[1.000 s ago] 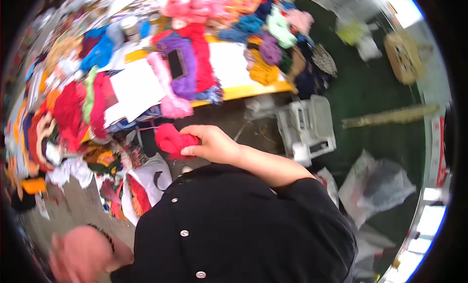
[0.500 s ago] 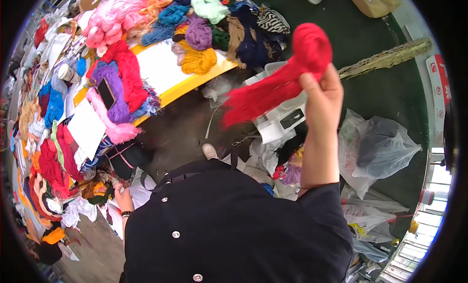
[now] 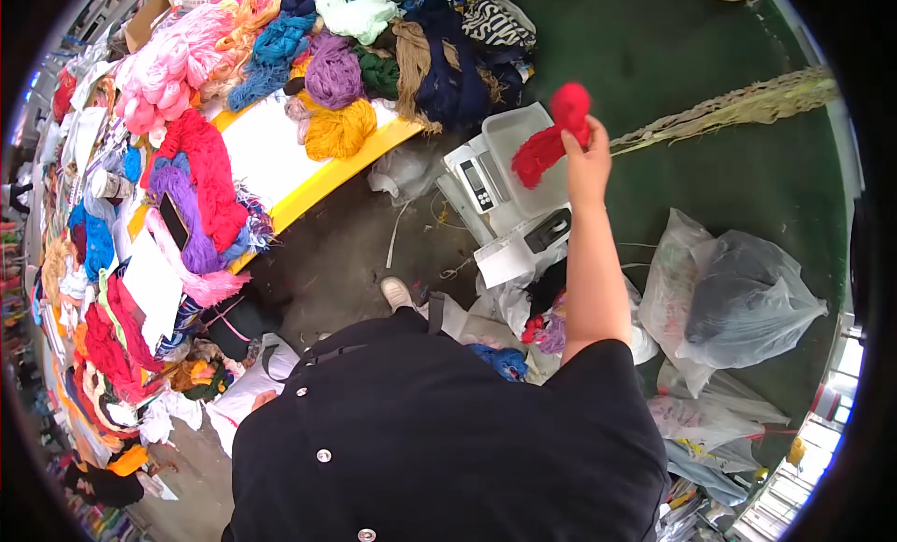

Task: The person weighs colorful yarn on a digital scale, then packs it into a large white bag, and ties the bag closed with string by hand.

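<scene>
My right hand (image 3: 587,159) grips a red yarn bundle (image 3: 539,156), whose rounded end stands up above the fingers while the loose end hangs down to the left. The bundle is over a pale plastic tray (image 3: 505,131) on a scale (image 3: 479,185) with a small display. Beside the scale lies a black device (image 3: 548,232) near a white sheet (image 3: 505,260). Of my left hand (image 3: 264,399), only a small part shows at the left edge of the black shirt; its fingers are hidden.
Yarn heaps, including pink (image 3: 159,75), purple (image 3: 334,72) and yellow (image 3: 340,129), cover much of a yellow-edged table (image 3: 322,192). A phone (image 3: 174,224) lies among them. Plastic bags (image 3: 752,299) stand at the right, below a stretched tan fibre bundle (image 3: 729,112).
My right arm has reached farther out, bringing the red bundle over the tray. My left hand has drawn back mostly out of sight behind the shirt. The view has shifted slightly.
</scene>
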`<action>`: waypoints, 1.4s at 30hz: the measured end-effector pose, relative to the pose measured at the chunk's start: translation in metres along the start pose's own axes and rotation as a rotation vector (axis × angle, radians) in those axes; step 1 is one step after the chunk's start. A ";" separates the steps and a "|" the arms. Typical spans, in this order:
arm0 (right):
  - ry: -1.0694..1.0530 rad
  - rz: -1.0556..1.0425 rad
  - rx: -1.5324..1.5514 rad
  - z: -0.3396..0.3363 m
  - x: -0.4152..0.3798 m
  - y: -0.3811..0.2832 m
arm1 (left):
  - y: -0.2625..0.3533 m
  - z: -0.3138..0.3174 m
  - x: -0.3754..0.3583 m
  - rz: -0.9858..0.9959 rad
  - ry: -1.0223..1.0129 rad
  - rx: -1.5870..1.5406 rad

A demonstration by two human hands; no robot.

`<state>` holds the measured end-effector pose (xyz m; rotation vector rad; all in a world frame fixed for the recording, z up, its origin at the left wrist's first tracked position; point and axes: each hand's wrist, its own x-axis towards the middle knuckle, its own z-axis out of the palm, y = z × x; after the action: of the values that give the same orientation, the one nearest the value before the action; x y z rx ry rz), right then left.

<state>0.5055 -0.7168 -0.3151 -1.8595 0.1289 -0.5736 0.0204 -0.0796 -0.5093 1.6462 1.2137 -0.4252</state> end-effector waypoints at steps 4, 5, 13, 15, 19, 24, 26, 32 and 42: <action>0.016 0.140 -0.403 0.010 -0.008 0.100 | 0.009 -0.005 -0.021 0.039 -0.004 0.082; -0.008 0.226 -0.482 0.013 -0.012 0.106 | 0.011 -0.007 -0.026 0.040 -0.004 0.102; -0.059 0.347 -0.622 -0.001 -0.075 0.177 | 0.021 -0.008 -0.033 0.052 -0.032 0.197; -0.052 0.390 -0.571 -0.015 -0.104 0.183 | 0.026 -0.002 -0.029 0.065 -0.052 0.211; -0.014 0.570 -0.550 -0.029 -0.158 0.175 | 0.036 0.009 -0.022 0.090 -0.082 0.229; -0.073 0.593 -0.608 -0.025 -0.180 0.179 | 0.045 0.014 -0.014 0.121 -0.112 0.259; -0.101 0.611 -0.620 -0.018 -0.174 0.174 | 0.046 0.011 -0.011 0.137 -0.124 0.267; -0.131 0.448 -0.585 0.001 -0.164 0.176 | 0.032 0.004 0.010 0.254 -0.258 0.124; -0.174 0.543 -0.528 0.016 -0.163 0.168 | 0.062 0.023 -0.014 0.101 -0.094 0.329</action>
<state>0.4011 -0.7054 -0.5250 -2.2443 0.6998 0.0109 0.0740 -0.1059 -0.4775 1.9342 1.0247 -0.6577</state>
